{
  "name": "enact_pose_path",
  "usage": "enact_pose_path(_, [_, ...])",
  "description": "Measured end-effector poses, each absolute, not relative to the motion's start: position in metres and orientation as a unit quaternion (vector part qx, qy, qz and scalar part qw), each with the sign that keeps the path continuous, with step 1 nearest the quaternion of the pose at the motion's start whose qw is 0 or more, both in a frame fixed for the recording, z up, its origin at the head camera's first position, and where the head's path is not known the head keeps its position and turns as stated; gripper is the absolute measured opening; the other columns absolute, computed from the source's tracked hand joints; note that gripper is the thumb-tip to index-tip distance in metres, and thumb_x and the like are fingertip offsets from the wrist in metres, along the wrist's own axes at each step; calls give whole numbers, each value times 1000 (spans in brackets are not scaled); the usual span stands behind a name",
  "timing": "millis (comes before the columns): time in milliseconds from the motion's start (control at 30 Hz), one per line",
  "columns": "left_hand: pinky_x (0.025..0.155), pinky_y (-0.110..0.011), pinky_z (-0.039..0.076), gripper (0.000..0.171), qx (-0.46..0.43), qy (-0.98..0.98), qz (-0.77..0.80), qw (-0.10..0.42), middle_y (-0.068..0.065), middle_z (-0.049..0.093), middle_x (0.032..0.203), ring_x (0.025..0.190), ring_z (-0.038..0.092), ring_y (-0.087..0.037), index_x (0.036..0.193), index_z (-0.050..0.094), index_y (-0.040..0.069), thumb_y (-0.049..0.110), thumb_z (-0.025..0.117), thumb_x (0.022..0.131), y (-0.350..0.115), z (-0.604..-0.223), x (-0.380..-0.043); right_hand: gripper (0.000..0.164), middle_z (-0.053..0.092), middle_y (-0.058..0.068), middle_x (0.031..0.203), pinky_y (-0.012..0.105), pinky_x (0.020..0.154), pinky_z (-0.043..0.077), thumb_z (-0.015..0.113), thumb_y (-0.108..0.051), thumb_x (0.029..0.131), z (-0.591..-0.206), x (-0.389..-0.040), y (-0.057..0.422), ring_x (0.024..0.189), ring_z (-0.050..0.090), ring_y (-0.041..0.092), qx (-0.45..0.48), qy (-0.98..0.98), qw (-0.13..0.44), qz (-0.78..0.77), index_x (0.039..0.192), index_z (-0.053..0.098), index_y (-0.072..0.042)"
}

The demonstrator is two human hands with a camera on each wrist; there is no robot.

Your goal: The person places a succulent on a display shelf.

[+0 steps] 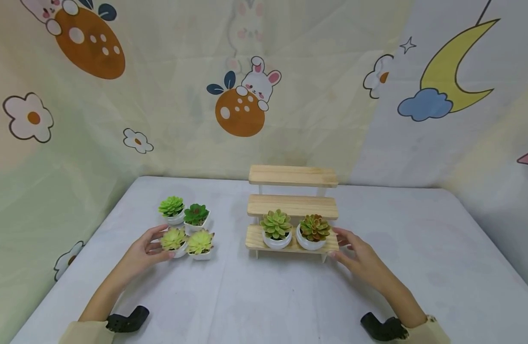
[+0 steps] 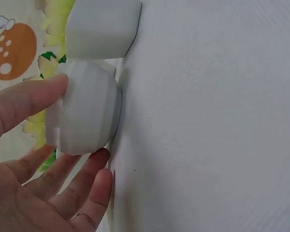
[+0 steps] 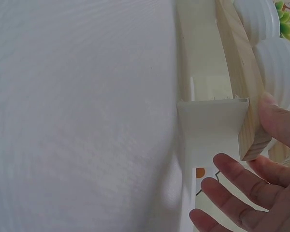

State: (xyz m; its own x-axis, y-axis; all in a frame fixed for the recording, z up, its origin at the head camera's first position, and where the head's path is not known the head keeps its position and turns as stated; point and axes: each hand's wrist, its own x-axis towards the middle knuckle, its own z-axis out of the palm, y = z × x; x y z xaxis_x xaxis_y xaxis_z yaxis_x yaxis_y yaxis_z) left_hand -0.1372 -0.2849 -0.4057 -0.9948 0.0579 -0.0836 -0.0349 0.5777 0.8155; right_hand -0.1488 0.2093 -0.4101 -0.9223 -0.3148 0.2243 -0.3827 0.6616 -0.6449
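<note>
My left hand (image 1: 145,251) grips a white ribbed pot (image 2: 84,111) holding a yellow-green succulent (image 1: 173,238), thumb on one side and fingers around the other. Close by stand a second yellow-green succulent (image 1: 200,242), a dark green one (image 1: 197,214) and a bright green one (image 1: 171,206), all in white pots. At the right end of the three-tier wooden stand (image 1: 293,205), my right hand (image 1: 358,255) pinches the lowest board (image 3: 253,121) between thumb and index finger. Its other fingers spread loosely. That board carries a green succulent (image 1: 276,227) and a reddish-green succulent (image 1: 314,230).
A white cloth covers the table (image 1: 264,296). Behind it hangs a printed fabric backdrop (image 1: 315,95) with rabbits, flowers and a moon. The stand's upper two boards rise toward the back on white supports. Each wrist carries a black strap device (image 1: 128,320).
</note>
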Motion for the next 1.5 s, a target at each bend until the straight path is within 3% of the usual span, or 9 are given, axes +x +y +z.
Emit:
enact_pose_path(100, [88, -40, 47, 77, 5, 885, 462, 61, -27, 38, 137, 117, 47, -39, 143, 27, 3, 21, 71, 82, -285, -406, -139, 54, 61, 14, 110, 49, 84, 48, 65, -18, 88, -410, -149, 210, 101, 58, 30, 192, -910, 47, 363, 132, 43, 4])
enact_pose_path(433, [83, -33, 46, 73, 2, 890, 447, 86, -23, 43, 133, 112, 49, -31, 139, 32, 2, 23, 72, 82, -285, -410, -142, 54, 61, 15, 109, 49, 83, 49, 65, -16, 87, -411, -149, 209, 99, 58, 31, 192, -911, 50, 362, 131, 43, 5])
enact_pose_path(833, [78, -27, 47, 71, -7, 902, 428, 56, -17, 51, 123, 104, 52, -21, 135, 37, 0, 26, 74, 80, -282, -413, -142, 53, 61, 14, 109, 48, 83, 49, 65, -18, 88, -410, -149, 209, 99, 58, 29, 191, -911, 49, 362, 131, 43, 4])
enact_pose_path(1500, [66, -22, 47, 75, -26, 927, 375, 10, -18, 56, 111, 91, 55, -20, 134, 36, -1, 33, 74, 79, -282, -409, -135, 54, 61, 16, 108, 50, 84, 49, 66, -16, 86, -410, -149, 207, 99, 59, 32, 183, -913, 45, 362, 130, 43, 6])
